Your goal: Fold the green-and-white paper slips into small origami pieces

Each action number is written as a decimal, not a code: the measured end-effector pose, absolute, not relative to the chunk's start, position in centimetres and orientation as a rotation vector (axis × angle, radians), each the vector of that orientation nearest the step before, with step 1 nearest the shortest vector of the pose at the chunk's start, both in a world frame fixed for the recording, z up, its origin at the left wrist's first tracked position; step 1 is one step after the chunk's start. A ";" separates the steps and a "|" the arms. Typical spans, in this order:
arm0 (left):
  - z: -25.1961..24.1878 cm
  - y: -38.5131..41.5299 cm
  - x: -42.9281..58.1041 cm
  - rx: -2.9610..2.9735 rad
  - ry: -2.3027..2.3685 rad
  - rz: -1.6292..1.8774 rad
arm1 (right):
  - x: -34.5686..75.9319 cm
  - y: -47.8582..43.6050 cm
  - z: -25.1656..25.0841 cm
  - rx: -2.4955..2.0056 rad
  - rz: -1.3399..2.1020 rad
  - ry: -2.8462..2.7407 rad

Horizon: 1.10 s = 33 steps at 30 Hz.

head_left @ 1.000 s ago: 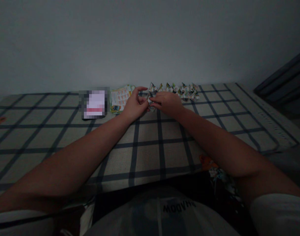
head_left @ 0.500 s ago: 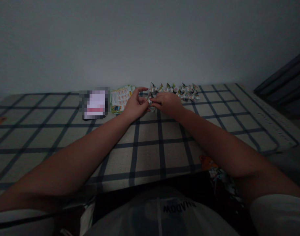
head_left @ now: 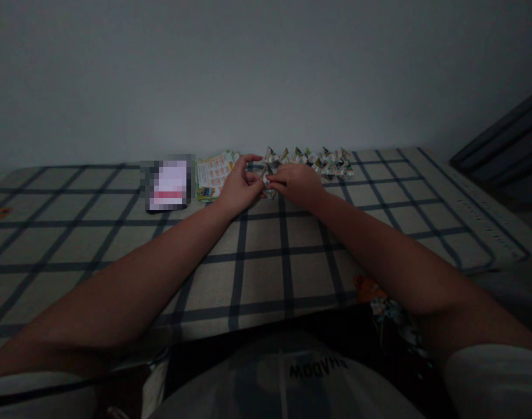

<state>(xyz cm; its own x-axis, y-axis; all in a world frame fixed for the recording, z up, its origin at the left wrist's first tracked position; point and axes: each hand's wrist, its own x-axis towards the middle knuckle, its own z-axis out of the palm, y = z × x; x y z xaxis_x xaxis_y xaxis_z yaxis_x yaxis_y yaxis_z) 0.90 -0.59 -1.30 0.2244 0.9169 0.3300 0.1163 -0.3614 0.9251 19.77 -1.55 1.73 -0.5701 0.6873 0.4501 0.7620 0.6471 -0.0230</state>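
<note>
Between my two hands is a small folded piece of printed paper [head_left: 269,192], pale with pointed corners. My left hand [head_left: 243,181] pinches its left side, thumb against the paper and index finger stretched out above. From the right, my right hand [head_left: 301,181] grips the same piece with thumb and fingertips, hiding part of it. Behind and to the right of that hand stand several folded paper pieces [head_left: 335,163] with pointed tips, grouped in rows. A stack of printed sheets [head_left: 213,174] lies just left of my left hand.
A phone-like device [head_left: 170,186] with a bright, blurred-out screen lies left of the sheets. The checked tablecloth [head_left: 266,273] covers the table, whose far side meets a plain wall [head_left: 266,75]. A dark slatted object [head_left: 505,145] is at the right.
Both hands stay in almost the same place on the folded paper, with only slight finger movement. The sheets and the other folded pieces have not moved.
</note>
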 end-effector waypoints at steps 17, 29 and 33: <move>-1.2 -0.7 1.0 1.649 1.050 1.223 | 19.8 -1.0 1.2 -1.122 -0.171 -2.384; -0.5 -0.5 0.7 1.560 1.297 1.337 | 20.6 -2.0 2.1 -0.835 -0.139 -2.490; -0.1 -1.2 0.8 1.589 1.293 1.267 | 20.3 -2.4 2.4 -0.889 -0.206 -2.558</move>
<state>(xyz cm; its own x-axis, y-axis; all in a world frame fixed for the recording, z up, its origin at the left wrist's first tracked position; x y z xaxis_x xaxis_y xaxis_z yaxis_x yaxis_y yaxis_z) 0.77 -1.18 -0.10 0.0154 0.9692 0.2457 0.2657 -0.2409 0.9335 20.28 -2.38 2.38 -0.7060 0.5580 0.4361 0.6204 0.7843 0.0010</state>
